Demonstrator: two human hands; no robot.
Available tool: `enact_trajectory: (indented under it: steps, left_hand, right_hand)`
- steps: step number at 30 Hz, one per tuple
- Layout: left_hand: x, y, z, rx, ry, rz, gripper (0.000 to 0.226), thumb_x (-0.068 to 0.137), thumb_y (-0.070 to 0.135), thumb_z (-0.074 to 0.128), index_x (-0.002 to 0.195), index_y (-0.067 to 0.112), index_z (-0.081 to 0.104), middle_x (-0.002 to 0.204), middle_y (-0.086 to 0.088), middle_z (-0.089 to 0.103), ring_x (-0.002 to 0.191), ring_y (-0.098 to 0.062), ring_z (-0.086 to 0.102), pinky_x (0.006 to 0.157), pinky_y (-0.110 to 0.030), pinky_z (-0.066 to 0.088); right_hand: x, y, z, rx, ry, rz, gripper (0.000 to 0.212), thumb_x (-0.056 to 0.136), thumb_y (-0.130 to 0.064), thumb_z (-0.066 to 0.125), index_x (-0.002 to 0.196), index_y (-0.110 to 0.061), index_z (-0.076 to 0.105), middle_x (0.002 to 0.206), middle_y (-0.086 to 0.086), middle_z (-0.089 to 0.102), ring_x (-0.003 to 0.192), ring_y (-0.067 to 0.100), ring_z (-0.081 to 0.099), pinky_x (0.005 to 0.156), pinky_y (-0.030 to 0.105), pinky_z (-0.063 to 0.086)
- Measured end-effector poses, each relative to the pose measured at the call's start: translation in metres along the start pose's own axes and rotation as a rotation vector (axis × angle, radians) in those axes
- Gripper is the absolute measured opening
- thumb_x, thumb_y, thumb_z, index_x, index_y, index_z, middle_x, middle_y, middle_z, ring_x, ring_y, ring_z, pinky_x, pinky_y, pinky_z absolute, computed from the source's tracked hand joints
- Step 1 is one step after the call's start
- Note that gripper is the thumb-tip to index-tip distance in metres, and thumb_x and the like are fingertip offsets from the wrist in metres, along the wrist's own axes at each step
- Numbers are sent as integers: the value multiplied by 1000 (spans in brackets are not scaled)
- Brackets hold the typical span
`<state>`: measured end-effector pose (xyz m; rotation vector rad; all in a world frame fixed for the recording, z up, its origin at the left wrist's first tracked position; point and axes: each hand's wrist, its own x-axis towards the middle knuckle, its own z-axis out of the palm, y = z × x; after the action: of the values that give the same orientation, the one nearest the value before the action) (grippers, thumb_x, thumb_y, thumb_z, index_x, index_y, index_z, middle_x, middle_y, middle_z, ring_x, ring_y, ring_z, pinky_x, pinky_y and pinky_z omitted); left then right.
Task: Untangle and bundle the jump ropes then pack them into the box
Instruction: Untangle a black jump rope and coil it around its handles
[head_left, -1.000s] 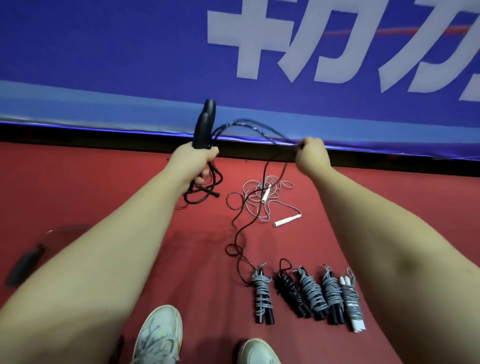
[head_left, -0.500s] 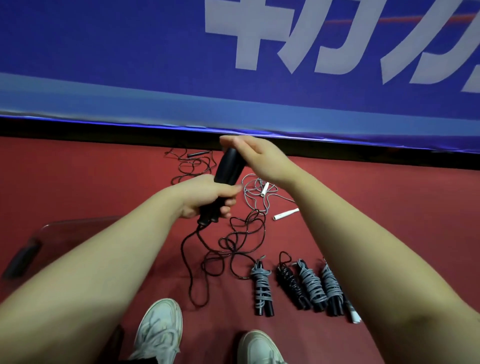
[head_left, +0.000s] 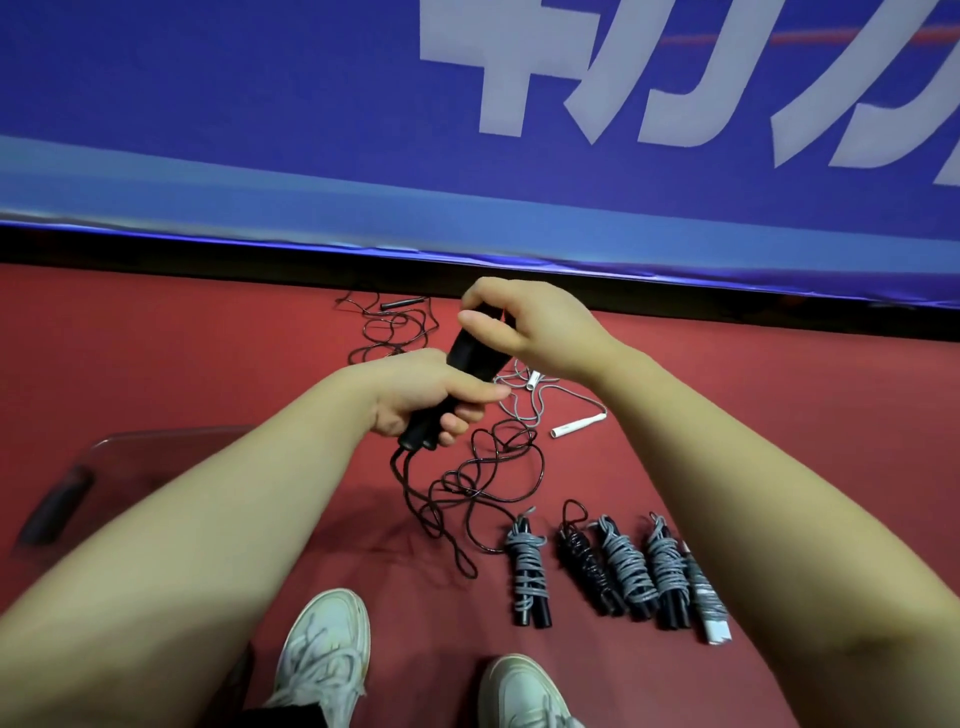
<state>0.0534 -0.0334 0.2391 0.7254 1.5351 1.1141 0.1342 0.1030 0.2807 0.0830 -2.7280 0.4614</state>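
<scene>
Above red floor: both hands (head_left: 524, 327) grip black handles (head_left: 470, 364) (cord dangling).

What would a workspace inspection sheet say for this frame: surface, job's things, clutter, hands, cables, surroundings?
Surface: red floor.
Job's things: five bundled ropes in a row; loose white rope; loose black rope by the wall; clear box at left.
Clutter: nothing seen.
Hands: left hand grips the black handles low; right hand holds their top.
Cables: black cord trails from the handles in loops on the floor.
Surroundings: blue banner; two shoes.
</scene>
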Motion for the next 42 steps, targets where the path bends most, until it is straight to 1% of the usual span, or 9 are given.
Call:
enact_trajectory:
  steps: [4,8,13,15,19,21,25,35,42]
  left_hand:
    - [-4,1,-2,-73,-30,124,24,80,29,60,85,8,50,64,-1,48,56,-14,47,57,-26,42]
    - [-3,-5,-2,-57,63,192,17,96,27,47,90,11,49,58,5,41,50,-9,36,50,-19,38]
    - [-1,3,-15,-305,288,370,22,100,26,43,80,16,44,52,8,37,43,-4,32,43,-14,32]
    - [-3,6,-24,-441,334,443,22,99,26,45,79,16,45,53,8,38,45,-6,35,45,-16,36]
    - [-3,9,-29,-651,313,517,22,99,28,45,79,18,46,57,6,42,49,-7,42,53,-18,44]
    - [-2,9,-31,-712,325,544,22,98,29,46,79,18,48,60,6,44,52,-7,46,56,-20,47]
    - [-3,6,-39,-750,387,559,22,99,28,46,79,18,46,57,7,42,47,-5,41,49,-17,41]
    - [10,-35,-47,-64,678,344,22,98,25,50,80,19,40,63,1,39,41,-5,33,40,-18,29]
    - [2,-28,-35,73,436,244,25,98,40,44,86,19,40,60,1,38,41,-6,28,39,-18,25]
  right_hand:
    - [4,5,-4,91,70,47,16,93,-34,51,91,-23,61,73,-11,57,69,13,51,63,29,40]
    - [6,3,1,79,66,26,16,96,-31,49,100,-20,60,79,-8,57,71,13,49,64,26,38]
    - [5,20,33,728,293,436,30,101,-34,33,124,-17,42,92,-7,58,77,5,56,77,21,42]
    - [-7,23,53,835,143,535,27,101,-32,36,122,-16,43,103,2,63,91,14,59,81,23,43]
    - [-23,6,88,931,-516,454,51,93,-7,53,141,-9,33,131,8,51,117,11,48,96,15,38]
    - [-21,-4,101,872,-625,436,47,92,-5,55,137,-6,39,121,6,57,108,5,52,94,14,39]
    - [-21,-6,110,663,-552,397,16,99,-13,45,102,-4,57,61,-5,49,53,1,52,53,7,39]
    - [-4,11,46,-252,-350,13,34,93,-46,49,111,-18,60,104,3,65,98,23,57,69,29,40]
    - [5,7,8,-288,-183,-24,44,85,-51,58,118,-21,54,93,-4,62,90,19,57,66,29,38]
